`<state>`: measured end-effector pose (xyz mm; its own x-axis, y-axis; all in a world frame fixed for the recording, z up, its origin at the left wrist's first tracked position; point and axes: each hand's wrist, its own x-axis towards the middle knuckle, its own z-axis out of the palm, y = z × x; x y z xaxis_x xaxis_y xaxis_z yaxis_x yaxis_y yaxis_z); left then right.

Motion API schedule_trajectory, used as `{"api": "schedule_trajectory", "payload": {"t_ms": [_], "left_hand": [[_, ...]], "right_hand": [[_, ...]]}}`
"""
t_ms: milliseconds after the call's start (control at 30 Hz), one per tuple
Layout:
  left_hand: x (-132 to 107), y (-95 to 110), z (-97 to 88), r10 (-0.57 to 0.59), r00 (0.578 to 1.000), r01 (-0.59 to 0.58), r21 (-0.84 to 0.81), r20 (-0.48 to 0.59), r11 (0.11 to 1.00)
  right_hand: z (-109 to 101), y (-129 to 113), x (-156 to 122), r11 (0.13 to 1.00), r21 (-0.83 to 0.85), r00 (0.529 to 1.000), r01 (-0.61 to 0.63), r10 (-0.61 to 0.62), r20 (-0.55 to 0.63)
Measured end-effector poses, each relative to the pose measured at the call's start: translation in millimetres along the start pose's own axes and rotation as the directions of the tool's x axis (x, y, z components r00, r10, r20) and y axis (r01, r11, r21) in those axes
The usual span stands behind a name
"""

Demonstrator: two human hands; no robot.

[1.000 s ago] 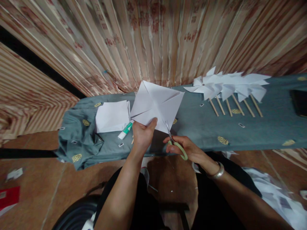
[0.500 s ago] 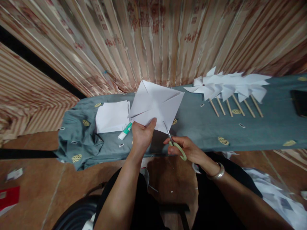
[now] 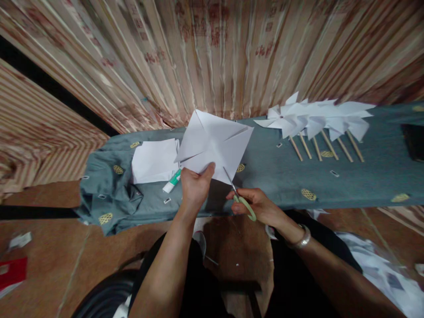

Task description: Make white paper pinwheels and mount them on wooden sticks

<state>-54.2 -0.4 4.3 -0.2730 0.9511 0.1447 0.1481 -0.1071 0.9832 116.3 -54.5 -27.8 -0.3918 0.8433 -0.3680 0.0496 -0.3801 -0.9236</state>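
My left hand [image 3: 196, 184] pinches the lower edge of a white square paper sheet [image 3: 208, 143], thumb on top. Slits run inward from the sheet's left and right corners, and a crease shows at the top one. With my right hand [image 3: 256, 204] I hold scissors [image 3: 245, 206] with pale green handles, fingers in the loops. Their blades lie at the sheet's lower corner, pointing toward its middle. A green and white glue stick [image 3: 172, 181] lies beside my left hand, next to a stack of white paper [image 3: 154, 161].
Several white paper pinwheels [image 3: 318, 117] on wooden sticks lie at the right on the grey-green cloth [image 3: 274, 176]. A dark object [image 3: 414, 142] rests at the far right. Behind stands a striped curtain [image 3: 215, 57]. A black stool [image 3: 104, 293] is below left.
The paper sheet has shifted and tilted very slightly to the left with my left hand. My right hand and the scissors stay almost in place, blades still at the lower corner.
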Motion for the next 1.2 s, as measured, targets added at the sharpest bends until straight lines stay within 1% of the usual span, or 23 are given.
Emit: {"api": "schedule_trajectory", "payload": {"t_ms": [233, 400, 533, 700, 900, 1200], "left_hand": [[0.5, -1.2, 0.1, -0.005, 1.0, 0.005, -0.036, -0.001, 0.999], [0.5, -0.6, 0.1, 0.001, 1.0, -0.001, -0.027, -0.001, 1.0], [0.4, -1.4, -0.1, 0.004, 1.0, -0.004, -0.022, -0.008, 1.0], [-0.7, 0.4, 0.3, -0.01, 1.0, 0.01, -0.036, -0.016, 0.999], [-0.7, 3.6, -0.1, -0.033, 0.999, 0.032, -0.026, -0.023, 0.999], [0.0, 4.7, 0.2, -0.021, 0.999, 0.02, -0.045, -0.027, 0.999]], "right_hand": [[-1.8, 4.3, 1.9, 1.0, 0.008, 1.0, -0.019, 0.02, -0.004], [-2.1, 6.1, 2.5, 1.0, 0.02, 1.0, -0.009, 0.01, -0.007], [-2.1, 4.6, 2.5, 0.999, 0.044, 1.0, -0.018, 0.019, -0.018], [-1.4, 1.8, 2.5, 0.999, 0.028, 0.998, -0.046, 0.047, -0.029], [-0.4, 1.1, 2.2, 0.999, 0.022, 0.998, -0.035, 0.036, -0.053], [0.8, -2.5, 1.1, 0.999, 0.028, 0.997, -0.044, 0.046, -0.065]]}}
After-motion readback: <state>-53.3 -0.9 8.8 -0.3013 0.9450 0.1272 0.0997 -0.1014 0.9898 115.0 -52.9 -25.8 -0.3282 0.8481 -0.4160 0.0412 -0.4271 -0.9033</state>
